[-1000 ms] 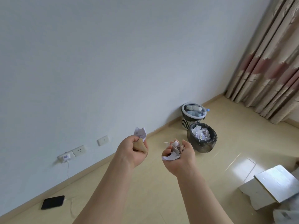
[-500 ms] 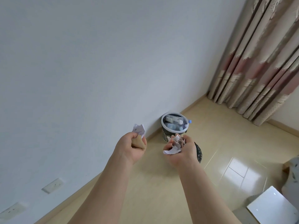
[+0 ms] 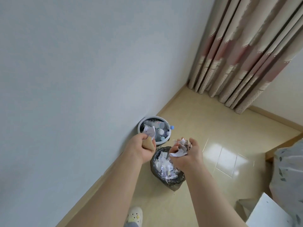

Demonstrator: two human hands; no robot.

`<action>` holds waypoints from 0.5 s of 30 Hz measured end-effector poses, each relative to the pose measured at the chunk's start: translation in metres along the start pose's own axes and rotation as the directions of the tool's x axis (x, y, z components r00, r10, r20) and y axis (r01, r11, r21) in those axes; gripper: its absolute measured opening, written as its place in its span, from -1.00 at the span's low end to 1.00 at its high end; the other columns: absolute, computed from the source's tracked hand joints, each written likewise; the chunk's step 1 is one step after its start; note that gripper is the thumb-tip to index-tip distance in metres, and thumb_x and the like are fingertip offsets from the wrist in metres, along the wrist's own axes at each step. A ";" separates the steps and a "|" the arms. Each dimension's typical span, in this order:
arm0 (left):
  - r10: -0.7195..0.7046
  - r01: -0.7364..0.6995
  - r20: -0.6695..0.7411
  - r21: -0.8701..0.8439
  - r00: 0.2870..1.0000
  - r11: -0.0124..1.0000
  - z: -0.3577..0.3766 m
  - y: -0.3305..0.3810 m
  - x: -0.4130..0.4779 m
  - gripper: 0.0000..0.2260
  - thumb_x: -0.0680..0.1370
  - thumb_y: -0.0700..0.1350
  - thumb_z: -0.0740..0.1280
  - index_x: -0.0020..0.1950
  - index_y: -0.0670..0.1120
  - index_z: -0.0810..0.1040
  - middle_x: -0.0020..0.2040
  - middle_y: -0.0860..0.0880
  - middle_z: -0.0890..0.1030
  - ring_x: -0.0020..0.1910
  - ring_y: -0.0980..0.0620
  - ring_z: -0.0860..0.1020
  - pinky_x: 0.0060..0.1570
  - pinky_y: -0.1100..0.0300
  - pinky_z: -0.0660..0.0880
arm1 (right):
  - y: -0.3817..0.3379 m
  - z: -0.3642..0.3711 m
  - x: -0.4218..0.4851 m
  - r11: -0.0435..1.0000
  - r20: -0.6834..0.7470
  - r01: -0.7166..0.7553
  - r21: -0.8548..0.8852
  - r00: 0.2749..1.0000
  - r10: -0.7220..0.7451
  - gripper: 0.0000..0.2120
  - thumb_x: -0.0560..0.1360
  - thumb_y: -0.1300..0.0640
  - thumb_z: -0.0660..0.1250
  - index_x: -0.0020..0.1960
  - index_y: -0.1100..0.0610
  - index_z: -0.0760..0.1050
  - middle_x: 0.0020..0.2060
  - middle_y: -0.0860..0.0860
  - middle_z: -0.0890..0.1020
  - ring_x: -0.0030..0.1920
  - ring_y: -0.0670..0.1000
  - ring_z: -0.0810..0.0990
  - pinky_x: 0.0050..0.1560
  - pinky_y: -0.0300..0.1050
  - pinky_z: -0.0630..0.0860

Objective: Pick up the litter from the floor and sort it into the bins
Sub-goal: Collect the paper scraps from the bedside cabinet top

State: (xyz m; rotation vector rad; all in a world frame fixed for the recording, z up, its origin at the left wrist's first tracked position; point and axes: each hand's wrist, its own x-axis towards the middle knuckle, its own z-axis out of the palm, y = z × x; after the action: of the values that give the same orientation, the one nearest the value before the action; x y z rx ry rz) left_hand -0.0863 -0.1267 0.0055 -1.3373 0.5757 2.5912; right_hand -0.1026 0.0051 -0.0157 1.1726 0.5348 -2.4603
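I see my left hand [image 3: 141, 149] clenched round crumpled paper [image 3: 150, 132] and a tan scrap [image 3: 33, 143], my right hand [image 3: 188, 155] curled round paper scraps [image 3: 180, 147] over the paper-filled black-lined bin [image 3: 177, 179]. Beyond, the bottle bin [image 3: 153, 118] stands against the wall [image 3: 82, 79].

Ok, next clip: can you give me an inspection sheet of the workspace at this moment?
Surface: glossy beige floor.
Job's things: bottle bin against the wall, holding plastic bottles; bag-lined paper bin beside it, filled with torn paper.
Clutter: white box and grey patterned bag at the right edge.
Hands: left hand grips paper and a tan card; right hand cups scraps; both are held near the bins.
Cables: nothing seen.
Surroundings: plain wall, curtain, a shoe at the bottom edge.
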 end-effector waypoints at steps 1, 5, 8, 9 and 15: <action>0.002 -0.001 -0.014 0.029 1.000 1.000 0.013 0.003 0.011 -0.92 0.56 -0.32 0.16 -0.07 -0.20 0.42 -0.13 -0.15 0.44 -0.21 -0.04 0.45 -0.18 0.22 0.46 | -0.010 0.011 0.009 1.000 0.000 0.003 0.019 1.000 -0.003 -0.75 0.53 0.01 0.21 -0.21 0.16 0.41 -0.35 -0.01 0.47 -0.43 -0.08 0.39 -0.47 -0.33 0.30; -0.019 0.029 -0.081 0.116 0.996 0.993 0.056 0.008 0.054 -0.92 0.56 -0.31 0.17 -0.11 -0.22 0.42 -0.15 -0.16 0.46 -0.24 -0.03 0.46 -0.11 0.21 0.47 | -0.046 0.034 0.046 0.997 -0.016 0.001 0.075 1.000 0.000 -0.70 0.53 0.00 0.22 -0.25 0.19 0.45 -0.42 0.00 0.50 -0.43 -0.09 0.40 -0.44 -0.34 0.32; -0.031 0.045 -0.115 0.121 0.993 0.992 0.082 0.001 0.093 -0.92 0.57 -0.31 0.17 -0.09 -0.20 0.43 -0.14 -0.15 0.47 -0.24 -0.02 0.47 -0.14 0.23 0.46 | -0.077 0.035 0.081 0.995 -0.065 -0.033 0.095 0.997 0.040 -0.73 0.53 -0.01 0.21 -0.23 0.15 0.44 -0.38 -0.02 0.48 -0.43 -0.09 0.39 -0.49 -0.34 0.33; -0.035 0.049 -0.123 0.113 0.992 0.992 0.091 -0.004 0.113 -0.92 0.57 -0.30 0.17 -0.08 -0.20 0.43 -0.13 -0.15 0.47 -0.24 -0.02 0.47 -0.15 0.23 0.46 | -0.089 0.034 0.097 0.996 -0.082 -0.043 0.080 0.995 0.050 -0.75 0.53 -0.01 0.22 -0.22 0.14 0.45 -0.35 -0.03 0.47 -0.42 -0.09 0.39 -0.51 -0.34 0.34; -0.072 0.091 -0.223 0.075 0.972 0.993 0.107 -0.052 0.222 -0.94 0.57 -0.28 0.20 -0.02 -0.22 0.45 -0.05 -0.16 0.47 -0.19 0.00 0.47 -0.32 0.23 0.47 | -0.151 0.016 0.183 0.990 -0.202 -0.096 -0.102 0.977 0.073 -0.74 0.53 -0.02 0.20 -0.21 0.14 0.45 -0.35 -0.06 0.47 -0.41 -0.09 0.39 -0.52 -0.40 0.36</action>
State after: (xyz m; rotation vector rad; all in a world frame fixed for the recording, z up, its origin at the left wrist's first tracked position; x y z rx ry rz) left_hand -0.2794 -0.0410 -0.1318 -1.5952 0.6412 2.3432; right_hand -0.2925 0.0992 -0.1242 1.3729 0.6546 -2.2256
